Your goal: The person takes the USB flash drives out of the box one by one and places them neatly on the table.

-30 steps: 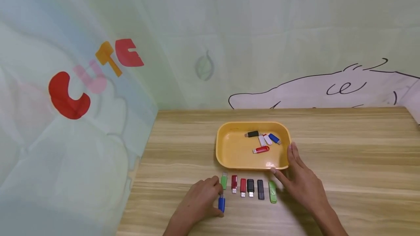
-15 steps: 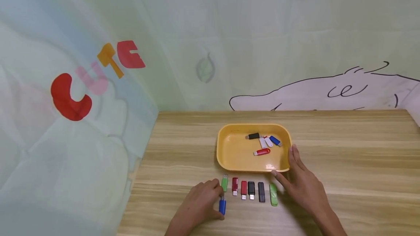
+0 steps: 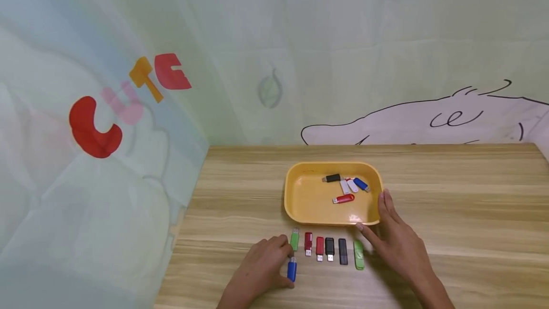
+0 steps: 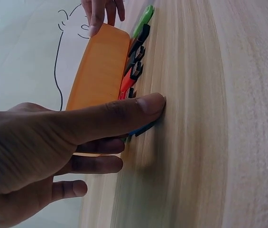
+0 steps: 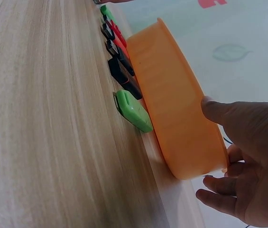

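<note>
Beside the left end of a row of USB sticks, my left hand (image 3: 261,267) pinches a blue USB stick (image 3: 292,270) lengthwise, thumb at its near end and a finger at its metal plug. In the left wrist view the thumb mostly covers this stick. My right hand (image 3: 400,247) holds the front right corner of a yellow plastic tray (image 3: 306,199), thumb at the front rim and fingers along the right side. Just above the blue stick lies a green USB stick (image 3: 294,240), close to the left fingertips.
The row continues rightward with a dark red stick (image 3: 308,242), a red one (image 3: 320,247), a black one (image 3: 329,246), a dark grey one (image 3: 343,252) and a bright green one (image 3: 359,255). Inside the tray lie several more, including a red stick (image 3: 344,199). A printed curtain (image 3: 240,85) hangs behind the wooden table (image 3: 463,194).
Both hands, the blue stick and the tray keep their places relative to one another. The whole head view has shifted slightly.
</note>
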Motion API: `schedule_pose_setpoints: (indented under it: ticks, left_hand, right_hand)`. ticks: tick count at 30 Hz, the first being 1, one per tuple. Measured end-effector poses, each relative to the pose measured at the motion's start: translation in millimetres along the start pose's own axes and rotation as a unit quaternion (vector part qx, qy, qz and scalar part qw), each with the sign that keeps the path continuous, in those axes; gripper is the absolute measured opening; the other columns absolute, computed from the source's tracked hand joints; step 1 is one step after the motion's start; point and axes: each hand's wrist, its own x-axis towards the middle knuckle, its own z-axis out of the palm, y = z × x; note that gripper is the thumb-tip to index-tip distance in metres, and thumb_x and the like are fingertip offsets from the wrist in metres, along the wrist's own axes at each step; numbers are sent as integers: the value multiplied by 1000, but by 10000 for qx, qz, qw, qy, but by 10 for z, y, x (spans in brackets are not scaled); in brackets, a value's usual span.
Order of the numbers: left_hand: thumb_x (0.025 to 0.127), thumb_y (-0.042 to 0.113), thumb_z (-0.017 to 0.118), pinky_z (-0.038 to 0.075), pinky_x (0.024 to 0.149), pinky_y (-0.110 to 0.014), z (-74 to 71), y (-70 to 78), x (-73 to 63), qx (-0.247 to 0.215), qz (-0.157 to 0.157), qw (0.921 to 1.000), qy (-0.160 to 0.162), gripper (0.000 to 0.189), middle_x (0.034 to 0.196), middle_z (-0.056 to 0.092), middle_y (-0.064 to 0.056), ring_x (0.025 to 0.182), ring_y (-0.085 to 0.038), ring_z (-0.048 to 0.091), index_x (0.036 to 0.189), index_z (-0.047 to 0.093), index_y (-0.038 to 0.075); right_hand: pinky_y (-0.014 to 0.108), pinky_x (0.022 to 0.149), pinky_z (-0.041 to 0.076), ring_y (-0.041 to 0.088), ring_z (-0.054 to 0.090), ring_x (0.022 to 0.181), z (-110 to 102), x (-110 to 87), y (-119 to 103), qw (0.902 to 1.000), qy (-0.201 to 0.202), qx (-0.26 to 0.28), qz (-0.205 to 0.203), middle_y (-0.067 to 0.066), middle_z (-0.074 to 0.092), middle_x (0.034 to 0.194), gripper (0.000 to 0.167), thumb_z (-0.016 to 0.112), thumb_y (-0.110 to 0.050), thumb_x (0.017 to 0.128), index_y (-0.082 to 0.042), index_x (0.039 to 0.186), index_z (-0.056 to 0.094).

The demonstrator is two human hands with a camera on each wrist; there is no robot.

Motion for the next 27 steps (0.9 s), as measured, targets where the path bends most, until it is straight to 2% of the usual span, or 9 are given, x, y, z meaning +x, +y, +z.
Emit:
schedule_pose_setpoints:
  ticks: [8,15,21,27]
  left_hand:
    - [66,52,99,50,76,-26,-12,11,-10,1,-69,10000,-23,57,97,60,10,81,-4,49,107,78,18]
    - [68,56,96,53,81,-28,-97,13,-23,-24,-73,10000,52,59,98,61,11,83,-4,50,109,79,18]
    - [72,55,94,53,79,-24,-197,28,-37,-215,122,9994,240,57,103,63,10,84,-3,51,112,79,18]
    - [80,58,88,57,81,-25,-291,41,-5,-91,188,9979,616,53,109,69,7,89,-5,57,115,78,19]
  right_hand:
    - [68,100,51,57,44,142,10,-6,3,10000,-28,-33,32,15,11,177,106,61,-68,99,-10,170,7]
    - [67,100,51,57,45,142,9,-2,3,10000,-19,-63,23,15,11,177,106,62,-67,99,-11,170,7]
    - [68,101,50,57,44,143,8,-6,12,10000,-19,-51,31,15,10,177,106,61,-67,99,-10,169,7]
    - [68,101,51,57,44,142,15,-6,4,10000,-41,-18,53,14,10,177,107,60,-70,98,-10,169,7]
